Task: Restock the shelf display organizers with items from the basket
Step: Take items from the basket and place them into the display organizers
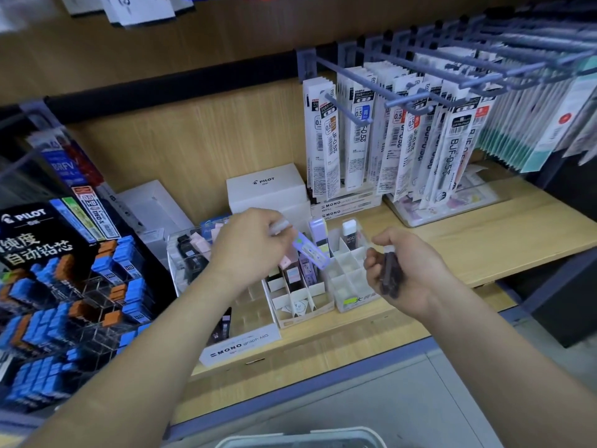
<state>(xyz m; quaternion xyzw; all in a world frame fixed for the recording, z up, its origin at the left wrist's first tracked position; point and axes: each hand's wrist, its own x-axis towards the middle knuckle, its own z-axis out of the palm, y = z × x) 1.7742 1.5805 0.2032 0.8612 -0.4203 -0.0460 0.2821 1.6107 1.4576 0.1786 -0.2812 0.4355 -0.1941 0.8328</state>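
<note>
My left hand pinches a lilac lead case above the white divided organizer at frame centre. My right hand, just right, grips several dark cases. The basket rim shows at the bottom edge.

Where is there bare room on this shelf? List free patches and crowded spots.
Widest bare wood: right of the white divided organizer, in front of the clear tray under the hanging refill packs. A narrow strip runs along the shelf front, before the MONO organizer. Crowded: the left end around the Pilot lead display and the back by the Pilot box.
</note>
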